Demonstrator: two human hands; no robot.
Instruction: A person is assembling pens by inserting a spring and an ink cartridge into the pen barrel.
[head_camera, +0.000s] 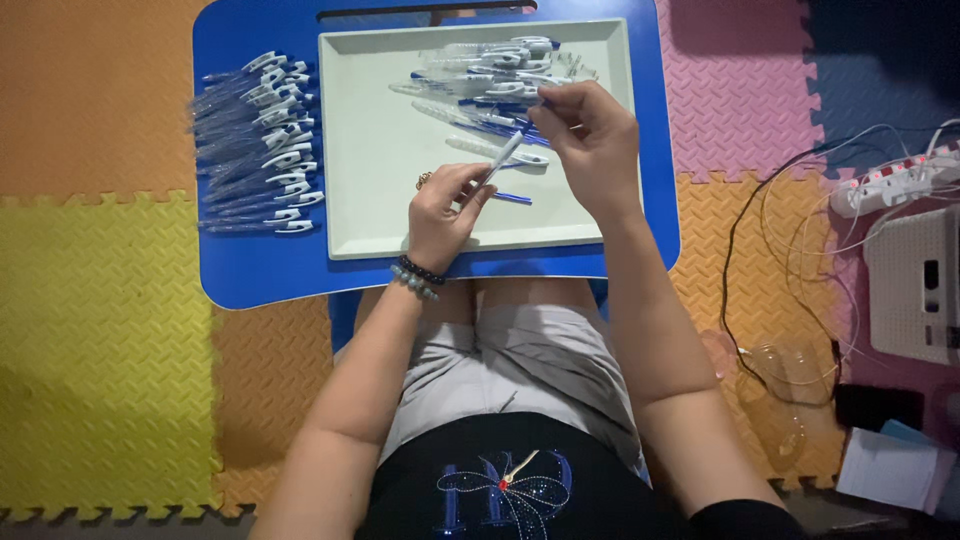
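My left hand (445, 205) and my right hand (592, 135) both grip one clear pen barrel (503, 158) over a pale green tray (375, 170). The left hand pinches its lower end, the right hand its upper end near the tip. A thin blue refill (512, 198) lies on the tray just under the hands. A loose pile of clear barrels, blue refills and white caps (500, 85) fills the tray's far right part. A row of several assembled pens with white clips (262, 145) lies on the blue lap table (260, 270) left of the tray.
The lap table sits over my knees on foam floor mats of orange, yellow and pink (100, 300). To the right are a white power strip (885, 180) with cables, a white box (915, 285) and papers (890, 465).
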